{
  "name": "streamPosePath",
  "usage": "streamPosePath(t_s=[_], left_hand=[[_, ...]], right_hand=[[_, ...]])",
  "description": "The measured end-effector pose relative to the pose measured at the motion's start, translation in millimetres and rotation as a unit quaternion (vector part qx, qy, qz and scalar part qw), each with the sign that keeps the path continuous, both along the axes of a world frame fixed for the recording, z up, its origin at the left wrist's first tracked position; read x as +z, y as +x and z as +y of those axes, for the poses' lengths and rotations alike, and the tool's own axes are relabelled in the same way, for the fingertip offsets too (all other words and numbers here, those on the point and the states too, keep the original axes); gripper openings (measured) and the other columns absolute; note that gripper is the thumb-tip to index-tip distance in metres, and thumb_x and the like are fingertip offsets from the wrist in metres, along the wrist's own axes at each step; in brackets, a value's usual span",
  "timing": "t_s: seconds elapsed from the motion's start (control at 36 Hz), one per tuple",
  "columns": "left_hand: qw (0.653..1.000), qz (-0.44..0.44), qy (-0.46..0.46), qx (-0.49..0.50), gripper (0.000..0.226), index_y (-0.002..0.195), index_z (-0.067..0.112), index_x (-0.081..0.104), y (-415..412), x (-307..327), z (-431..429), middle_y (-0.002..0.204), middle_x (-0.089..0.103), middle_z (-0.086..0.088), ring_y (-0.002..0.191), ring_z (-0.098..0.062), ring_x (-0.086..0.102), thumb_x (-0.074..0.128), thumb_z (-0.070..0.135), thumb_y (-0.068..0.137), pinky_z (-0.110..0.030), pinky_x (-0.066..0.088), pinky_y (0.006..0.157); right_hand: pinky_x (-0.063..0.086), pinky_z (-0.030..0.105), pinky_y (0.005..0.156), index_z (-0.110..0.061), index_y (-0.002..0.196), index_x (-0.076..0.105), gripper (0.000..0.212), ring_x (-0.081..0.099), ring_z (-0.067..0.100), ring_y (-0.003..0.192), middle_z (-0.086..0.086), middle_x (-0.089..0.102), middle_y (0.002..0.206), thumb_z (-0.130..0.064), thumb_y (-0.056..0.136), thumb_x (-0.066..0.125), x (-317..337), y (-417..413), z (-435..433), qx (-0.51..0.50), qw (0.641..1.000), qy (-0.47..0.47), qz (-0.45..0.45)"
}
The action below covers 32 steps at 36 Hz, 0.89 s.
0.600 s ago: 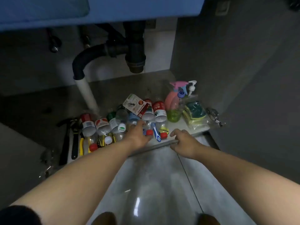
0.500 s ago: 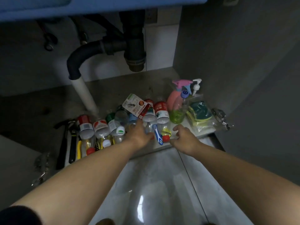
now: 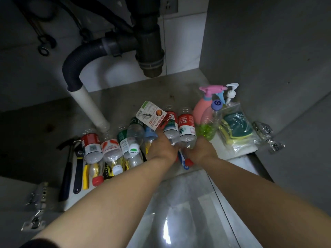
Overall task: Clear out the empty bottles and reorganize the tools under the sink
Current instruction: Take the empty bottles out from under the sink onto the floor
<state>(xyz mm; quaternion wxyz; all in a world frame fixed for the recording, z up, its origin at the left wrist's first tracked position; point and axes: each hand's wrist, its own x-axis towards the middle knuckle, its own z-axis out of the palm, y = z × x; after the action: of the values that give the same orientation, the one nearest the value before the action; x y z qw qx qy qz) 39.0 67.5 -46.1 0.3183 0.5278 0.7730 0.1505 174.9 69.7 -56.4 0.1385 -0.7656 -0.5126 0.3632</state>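
Several empty plastic bottles lie in a row on the cabinet floor under the sink. My left hand (image 3: 162, 147) is closed over a clear bottle (image 3: 171, 134) in the middle of the row. Right beside it, my right hand (image 3: 200, 152) grips the neck end of a red-labelled bottle (image 3: 186, 126), whose red cap (image 3: 189, 161) shows below the hand. More bottles (image 3: 91, 147) (image 3: 110, 151) (image 3: 133, 138) lie to the left, on top of yellow-handled tools (image 3: 86, 176). A hammer (image 3: 66, 169) and a dark wrench (image 3: 78, 169) lie at the far left.
A pink spray bottle (image 3: 204, 104), a bottle with green liquid (image 3: 207, 127) and a bag of sponges (image 3: 236, 129) stand at the right. A printed card pack (image 3: 152, 116) rests on the bottles. The drain trap (image 3: 148, 42) and white pipe (image 3: 89, 106) hang above. Hinges (image 3: 266, 135) (image 3: 35, 208) flank the opening.
Both hands have moved forward from the cabinet's front edge onto the bottles and closed on them. The view has come closer to the cabinet.
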Motion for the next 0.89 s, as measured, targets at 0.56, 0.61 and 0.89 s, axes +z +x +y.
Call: streamPosePath(t_s=[0.56,0.61,0.89], left_hand=[[0.923,-0.373,-0.093,-0.001,0.070,0.133,0.030,0.046,-23.9,18.0,-41.2,0.100,0.074,-0.001,0.086,-0.022,0.077,0.081,0.006,0.078,-0.040,0.063,0.066],[0.922,-0.374,-0.101,-0.021,0.063,0.124,0.034,0.050,-21.2,19.8,-47.7,0.096,0.074,0.005,0.084,-0.019,0.077,0.082,0.005,0.078,-0.035,0.062,0.065],[0.928,-0.323,-0.129,-0.130,0.081,0.136,0.033,0.039,14.7,19.1,-78.9,0.111,0.071,0.000,0.096,-0.018,0.073,0.084,0.006,0.074,-0.036,0.063,0.079]], right_hand=[[0.063,0.042,0.079,-0.025,0.129,0.051,0.061,0.070,0.017,0.095,-0.006,0.065,0.107,-0.023,0.077,0.083,41.3,54.1,-50.7,0.070,0.974,-0.054,0.208],[0.064,0.036,0.071,-0.023,0.128,0.048,0.063,0.070,0.016,0.092,-0.004,0.062,0.108,-0.021,0.077,0.084,42.0,69.9,-63.6,0.091,0.971,-0.079,0.207],[0.060,0.025,0.065,-0.032,0.123,0.036,0.068,0.068,0.016,0.093,-0.001,0.060,0.111,-0.022,0.075,0.083,12.5,153.0,-122.8,0.163,0.956,-0.212,0.124]])
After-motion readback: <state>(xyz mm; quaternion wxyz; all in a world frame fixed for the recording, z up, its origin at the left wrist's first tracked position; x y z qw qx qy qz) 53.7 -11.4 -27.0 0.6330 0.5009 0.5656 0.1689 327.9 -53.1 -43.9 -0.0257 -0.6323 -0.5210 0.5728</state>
